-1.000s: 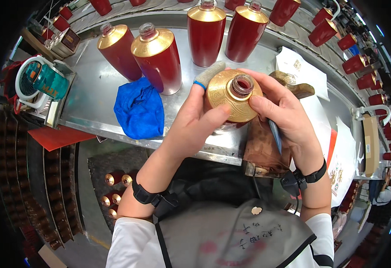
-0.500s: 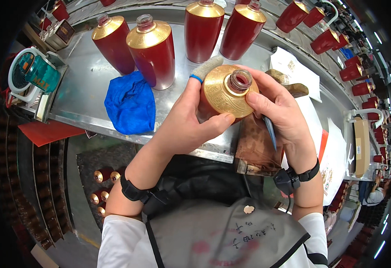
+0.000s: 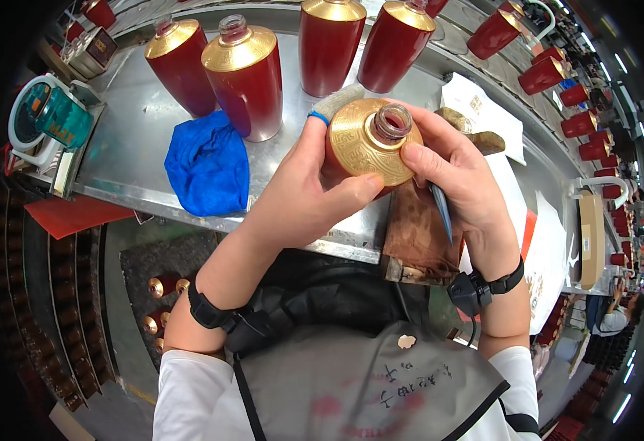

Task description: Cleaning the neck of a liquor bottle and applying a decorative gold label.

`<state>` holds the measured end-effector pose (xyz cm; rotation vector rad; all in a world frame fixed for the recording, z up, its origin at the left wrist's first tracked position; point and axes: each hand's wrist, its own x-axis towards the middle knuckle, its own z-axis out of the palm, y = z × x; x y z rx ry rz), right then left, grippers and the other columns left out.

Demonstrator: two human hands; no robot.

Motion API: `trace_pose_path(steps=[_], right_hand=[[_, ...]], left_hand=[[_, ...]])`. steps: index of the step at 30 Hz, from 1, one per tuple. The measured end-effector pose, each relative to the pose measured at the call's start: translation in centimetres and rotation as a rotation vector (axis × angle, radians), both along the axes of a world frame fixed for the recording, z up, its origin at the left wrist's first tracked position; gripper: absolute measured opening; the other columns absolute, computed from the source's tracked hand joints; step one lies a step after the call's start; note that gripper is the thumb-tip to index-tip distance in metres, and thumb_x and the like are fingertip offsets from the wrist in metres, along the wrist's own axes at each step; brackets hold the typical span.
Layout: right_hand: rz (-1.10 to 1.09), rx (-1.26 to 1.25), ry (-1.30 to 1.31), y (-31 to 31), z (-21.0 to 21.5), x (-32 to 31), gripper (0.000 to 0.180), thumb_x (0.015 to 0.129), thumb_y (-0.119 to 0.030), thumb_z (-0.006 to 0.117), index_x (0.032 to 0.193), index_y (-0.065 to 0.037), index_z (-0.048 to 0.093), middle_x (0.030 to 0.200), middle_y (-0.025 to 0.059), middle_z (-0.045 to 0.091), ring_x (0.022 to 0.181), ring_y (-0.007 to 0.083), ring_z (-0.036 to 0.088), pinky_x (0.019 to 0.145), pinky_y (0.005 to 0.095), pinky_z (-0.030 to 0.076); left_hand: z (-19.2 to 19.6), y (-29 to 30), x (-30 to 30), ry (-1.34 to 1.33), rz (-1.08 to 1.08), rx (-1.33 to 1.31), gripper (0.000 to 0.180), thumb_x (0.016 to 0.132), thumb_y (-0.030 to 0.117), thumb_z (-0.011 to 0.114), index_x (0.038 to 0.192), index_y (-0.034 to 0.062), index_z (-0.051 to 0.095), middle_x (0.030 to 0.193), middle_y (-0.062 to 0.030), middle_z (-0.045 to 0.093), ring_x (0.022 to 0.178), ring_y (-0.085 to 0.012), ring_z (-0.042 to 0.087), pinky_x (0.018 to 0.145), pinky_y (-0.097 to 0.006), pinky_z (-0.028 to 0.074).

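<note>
A dark red bottle (image 3: 363,151) with a patterned gold shoulder and an uncapped glass neck is held between both hands above the table edge, its neck tilted toward me. My left hand (image 3: 292,195) grips its left side, thumb on the gold shoulder; a pale finger cot (image 3: 340,101) with a blue band covers one finger. From the right, my right hand (image 3: 458,165) grips it, thumb near the neck. A slim, dark, pointed tool (image 3: 442,214) juts down from under that hand's fingers; its other end is hidden. Beneath lies a stained brown cloth-covered block (image 3: 421,239).
Red-and-gold bottles (image 3: 245,88) stand on the metal table (image 3: 127,140), beside a crumpled blue cloth (image 3: 208,165). White paper (image 3: 487,114) lies right. Farther off, a conveyor carries several bottles (image 3: 495,34). More bottles (image 3: 162,287) sit below left. A person (image 3: 616,317) is far right.
The conveyor bottles at upper right have moved rightward and down. The table view has shifted slightly left. Both hands keep the same grip on the bottle.
</note>
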<state>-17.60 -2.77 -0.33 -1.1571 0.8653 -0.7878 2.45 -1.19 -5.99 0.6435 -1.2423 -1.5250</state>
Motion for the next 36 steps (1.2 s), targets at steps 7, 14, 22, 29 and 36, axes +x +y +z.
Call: trace_pose_path(steps=[7, 14, 22, 29, 36], right_hand=[[-0.025, -0.007, 0.005, 0.1, -0.1, 0.1, 0.052, 0.093, -0.014, 0.069, 0.139, 0.000, 0.050, 0.123, 0.0075, 0.063, 0.102, 0.0124, 0.063, 0.090, 0.0283, 0.050], [-0.038, -0.019, 0.031, 0.2, -0.3, -0.1, 0.052, 0.092, -0.014, 0.070, 0.139, -0.001, 0.051, 0.125, 0.0070, 0.063, 0.102, 0.0102, 0.062, 0.089, 0.0261, 0.049], [-0.247, -0.187, 0.240, -1.0, 0.3, -2.9, 0.045, 0.104, -0.036, 0.050, 0.130, -0.001, 0.061, 0.103, 0.0052, 0.071, 0.084, 0.0026, 0.058, 0.069, 0.0201, 0.046], [-0.314, -0.277, 0.224, 1.7, 3.3, -2.2, 0.030, 0.095, -0.014, 0.064, 0.119, 0.003, 0.064, 0.099, 0.0054, 0.070, 0.093, 0.0127, 0.064, 0.084, 0.0243, 0.051], [-0.017, -1.456, 0.894, 4.1, 3.8, 0.9, 0.035, 0.068, 0.003, 0.072, 0.102, -0.001, 0.069, 0.094, 0.0090, 0.070, 0.086, 0.0246, 0.064, 0.073, 0.0322, 0.050]], left_hand=[[0.3, -0.1, 0.5, 0.085, -0.089, 0.063, 0.066, 0.088, 0.008, 0.066, 0.143, -0.0032, 0.031, 0.134, -0.0114, 0.050, 0.126, -0.0164, 0.050, 0.108, -0.035, 0.040], [-0.1, 0.0, 0.3, 0.063, -0.065, 0.021, 0.064, 0.089, 0.007, 0.064, 0.143, -0.0031, 0.031, 0.134, -0.0107, 0.050, 0.126, -0.0156, 0.050, 0.107, -0.034, 0.041], [-0.5, -1.1, 1.7, -0.320, 0.095, -0.366, 0.091, 0.076, 0.019, 0.081, 0.147, -0.0014, 0.029, 0.139, -0.0144, 0.051, 0.129, -0.0240, 0.051, 0.110, -0.038, 0.038], [0.0, -1.3, 0.4, -0.370, 0.128, -0.415, 0.105, 0.066, 0.010, 0.088, 0.152, 0.0012, 0.027, 0.143, -0.0134, 0.048, 0.131, -0.0206, 0.049, 0.110, -0.036, 0.039], [-0.8, -1.4, -0.4, -0.279, 0.191, -0.346, 0.098, 0.065, 0.013, 0.092, 0.145, 0.0025, 0.037, 0.131, -0.0102, 0.058, 0.120, -0.0193, 0.058, 0.103, -0.035, 0.047]])
